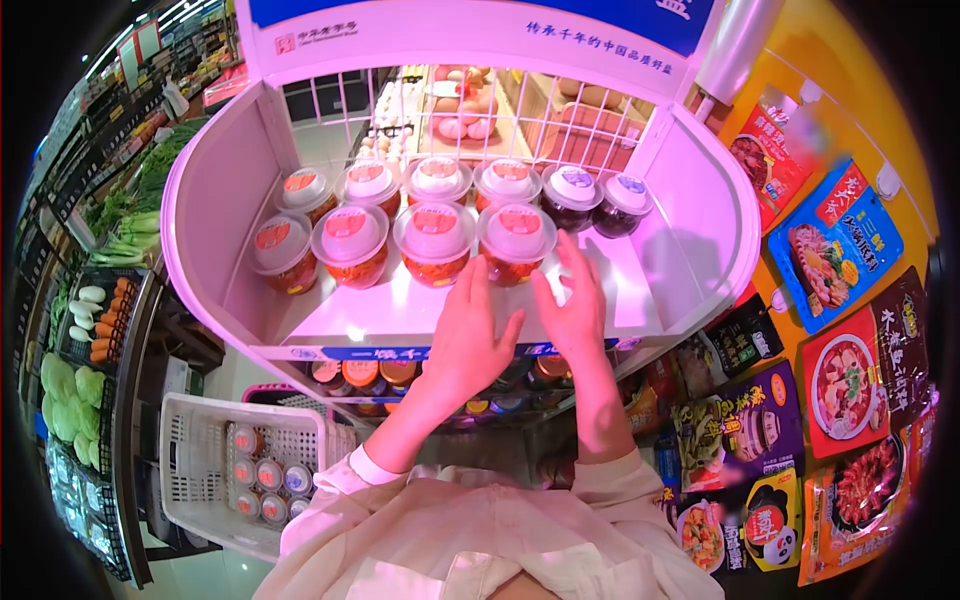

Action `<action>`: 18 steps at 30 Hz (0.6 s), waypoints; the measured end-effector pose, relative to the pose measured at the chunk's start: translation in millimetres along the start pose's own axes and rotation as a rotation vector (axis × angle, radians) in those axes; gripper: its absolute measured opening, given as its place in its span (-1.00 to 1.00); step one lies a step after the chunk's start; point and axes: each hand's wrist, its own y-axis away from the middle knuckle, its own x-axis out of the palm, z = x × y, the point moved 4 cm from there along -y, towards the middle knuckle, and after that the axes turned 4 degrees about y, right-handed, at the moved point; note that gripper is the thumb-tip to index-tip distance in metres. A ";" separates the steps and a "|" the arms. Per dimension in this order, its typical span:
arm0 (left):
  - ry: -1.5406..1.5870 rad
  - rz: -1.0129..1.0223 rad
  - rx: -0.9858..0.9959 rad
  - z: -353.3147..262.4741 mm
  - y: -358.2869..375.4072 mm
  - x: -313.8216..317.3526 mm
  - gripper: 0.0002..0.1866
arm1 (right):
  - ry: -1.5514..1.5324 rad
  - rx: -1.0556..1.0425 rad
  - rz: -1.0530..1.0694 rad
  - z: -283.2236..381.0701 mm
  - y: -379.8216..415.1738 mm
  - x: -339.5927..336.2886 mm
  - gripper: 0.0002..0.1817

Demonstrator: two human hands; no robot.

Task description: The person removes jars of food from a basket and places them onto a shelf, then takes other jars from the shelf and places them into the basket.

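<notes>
On the white display shelf (pixel 370 312) stand two rows of lidded clear jars with red contents. Two jars with dark contents and purple labels, one of them here (pixel 573 195), are at the right of the back row. My left hand (pixel 475 335) reaches over the shelf, its fingertips at the gap between the two rightmost front jars. My right hand (pixel 572 305), fingers apart, is at the lower right side of the rightmost front jar (pixel 516 240). Both hands hold nothing that shows; whether the fingertips touch that jar is unclear.
A white basket (pixel 190 450) with several more lidded jars stands at the lower left. More jars (pixel 362 372) sit on a lower shelf. Packets (pixel 835 245) hang at the right. A wire grid (pixel 540 120) closes the shelf's back. Vegetables (pixel 75 400) fill the far left racks.
</notes>
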 end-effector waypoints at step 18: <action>0.364 0.275 0.023 10.7 123.5 -36.7 -0.58 | -0.324 0.272 0.178 66.2 166.0 1.9 -0.61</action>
